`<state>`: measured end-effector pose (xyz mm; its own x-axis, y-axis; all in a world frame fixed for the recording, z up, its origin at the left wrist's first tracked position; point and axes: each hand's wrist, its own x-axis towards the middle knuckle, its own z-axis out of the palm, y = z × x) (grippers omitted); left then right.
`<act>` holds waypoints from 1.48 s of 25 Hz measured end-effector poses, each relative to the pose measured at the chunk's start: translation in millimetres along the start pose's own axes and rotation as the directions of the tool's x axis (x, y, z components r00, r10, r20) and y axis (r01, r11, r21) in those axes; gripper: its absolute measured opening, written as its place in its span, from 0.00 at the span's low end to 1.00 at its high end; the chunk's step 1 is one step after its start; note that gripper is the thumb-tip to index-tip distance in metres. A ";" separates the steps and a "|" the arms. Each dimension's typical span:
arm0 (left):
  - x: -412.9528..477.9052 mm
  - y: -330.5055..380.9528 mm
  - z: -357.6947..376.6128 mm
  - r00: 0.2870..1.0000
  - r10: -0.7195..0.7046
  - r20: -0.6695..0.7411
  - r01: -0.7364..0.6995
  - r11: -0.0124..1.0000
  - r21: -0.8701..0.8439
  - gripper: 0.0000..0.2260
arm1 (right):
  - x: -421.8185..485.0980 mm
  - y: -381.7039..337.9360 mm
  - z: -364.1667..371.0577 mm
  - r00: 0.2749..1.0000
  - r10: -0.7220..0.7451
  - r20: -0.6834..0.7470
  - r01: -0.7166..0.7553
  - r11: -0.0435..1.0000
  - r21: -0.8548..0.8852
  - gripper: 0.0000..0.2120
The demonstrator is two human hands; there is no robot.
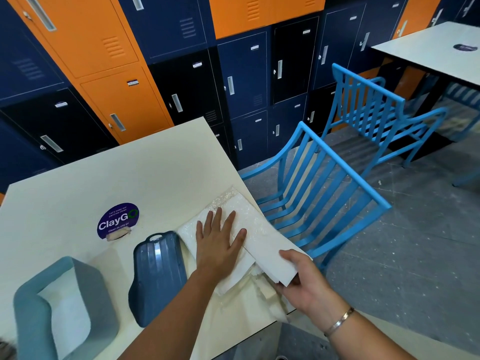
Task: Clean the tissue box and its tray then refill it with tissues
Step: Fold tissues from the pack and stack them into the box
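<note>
A stack of white tissues (253, 224) lies near the right edge of the cream table (145, 172). My left hand (218, 242) presses flat on the stack with straight, spread fingers. My right hand (301, 284) grips the near right end of a folded bundle of tissues at the table's edge. To the left of the tissues lies the dark blue ribbed tray (157, 276). The light blue tissue box (62, 307) stands at the near left, its opening up, with a white sheet inside it.
A round purple ClayGo sticker (118, 220) is on the table beyond the tray. Two light blue metal chairs (319, 193) stand to the right of the table. Orange and navy lockers (181, 74) line the wall behind. Another table (436, 50) is at the far right.
</note>
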<state>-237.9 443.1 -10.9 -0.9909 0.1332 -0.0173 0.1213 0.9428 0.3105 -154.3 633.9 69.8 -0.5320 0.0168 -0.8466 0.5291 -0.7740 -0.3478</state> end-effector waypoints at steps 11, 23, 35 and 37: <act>-0.8 -0.5 -2.8 1.000 -0.014 0.001 0.014 0.998 -0.060 0.34 | -38.2 -18.8 9.8 0.982 -0.054 0.182 0.057 0.998 -0.007 0.13; 0.2 -5.0 -11.6 0.999 -0.027 0.030 0.036 0.941 -0.337 0.32 | -90.0 -39.3 29.3 0.932 -0.102 0.347 0.118 0.993 -0.026 0.16; -103.9 16.6 -114.2 0.916 0.269 -0.299 -0.398 0.707 -0.585 0.31 | -103.2 -19.1 63.6 0.899 -0.012 0.438 0.083 0.986 -0.144 0.10; -112.7 19.9 -111.6 0.898 0.221 -0.381 -0.415 0.715 -0.563 0.26 | -108.6 -5.5 73.6 0.877 0.039 0.478 0.076 0.973 -0.219 0.08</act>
<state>-130.3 412.8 103.3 -0.8849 0.2113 0.4150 0.4651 0.4468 0.7642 -148.1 589.7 193.3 -0.7624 -0.3181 -0.5636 0.6189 -0.6129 -0.4913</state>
